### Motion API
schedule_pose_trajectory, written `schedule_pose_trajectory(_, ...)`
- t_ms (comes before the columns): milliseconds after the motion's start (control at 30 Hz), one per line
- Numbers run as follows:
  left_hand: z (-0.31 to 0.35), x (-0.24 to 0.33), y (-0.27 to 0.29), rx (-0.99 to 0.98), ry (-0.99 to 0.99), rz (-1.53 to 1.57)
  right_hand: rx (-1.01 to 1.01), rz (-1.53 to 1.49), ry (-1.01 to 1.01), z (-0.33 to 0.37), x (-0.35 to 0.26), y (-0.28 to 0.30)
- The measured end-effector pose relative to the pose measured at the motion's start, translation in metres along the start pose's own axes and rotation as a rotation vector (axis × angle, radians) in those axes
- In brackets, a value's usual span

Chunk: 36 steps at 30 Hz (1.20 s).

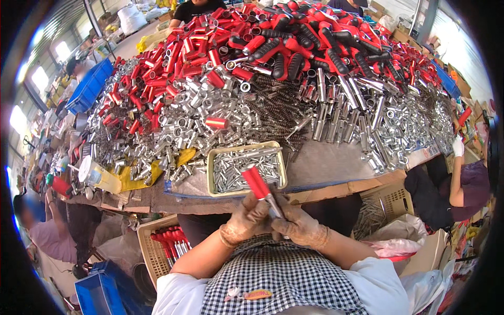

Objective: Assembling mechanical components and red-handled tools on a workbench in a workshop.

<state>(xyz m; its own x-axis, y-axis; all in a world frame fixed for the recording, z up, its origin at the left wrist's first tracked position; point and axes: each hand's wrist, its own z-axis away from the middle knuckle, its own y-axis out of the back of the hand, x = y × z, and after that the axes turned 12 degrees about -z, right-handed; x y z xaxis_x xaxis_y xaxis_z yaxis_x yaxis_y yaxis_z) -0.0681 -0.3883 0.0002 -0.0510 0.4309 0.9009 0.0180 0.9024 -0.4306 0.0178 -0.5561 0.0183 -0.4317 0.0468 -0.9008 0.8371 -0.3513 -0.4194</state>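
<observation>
In front of my apron, both gloved hands are closed on one part, a red sleeve [254,181] with a silver metal tube [274,206] coming out of its lower end. My left hand [250,216] grips it from the left, near where red meets metal. The fingers of my right hand [302,226] close round the metal tube from the right. The part is tilted, its red end up and to the left. Just beyond it, a cream tray [211,170] holds many small metal pins [241,168].
Heaped across the table are red sleeves [202,47], red-and-black handles [294,44], dark springs [268,110], silver fittings [189,105] and chrome tubes [362,110]. A lidded cup [102,177] stands left. A crate [147,257] of red-handled tools sits beside me. People work on both sides.
</observation>
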Motion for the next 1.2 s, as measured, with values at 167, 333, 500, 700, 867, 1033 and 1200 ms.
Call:
schedule_pose_trajectory(167,0.012,-0.007,0.011,0.264,-0.074,0.147,0.072,0.488,0.010,-0.021,-0.022,0.045)
schedule_pose_trajectory(333,0.024,-0.006,0.016,0.241,0.096,0.238,0.585,1.313,0.017,-0.074,-0.046,0.101)
schedule_pose_trajectory(500,0.025,-0.002,-0.015,0.230,0.269,0.173,0.800,1.427,-0.041,-0.102,-0.037,0.114)
schedule_pose_trajectory(700,0.027,0.003,-0.012,0.284,0.309,0.018,0.776,1.405,-0.238,-0.073,-0.047,0.130)
schedule_pose_trajectory(867,0.014,0.003,-0.006,0.304,0.393,-0.379,0.748,1.311,0.526,-0.023,-0.052,0.134)
schedule_pose_trajectory(1033,-0.002,0.022,-0.016,0.159,0.252,-0.747,0.233,1.086,0.580,0.011,-0.061,0.096)
schedule_pose_trajectory(1200,-0.011,0.024,-0.026,0.116,0.151,-1.359,0.027,1.067,0.560,0.015,-0.060,0.063)
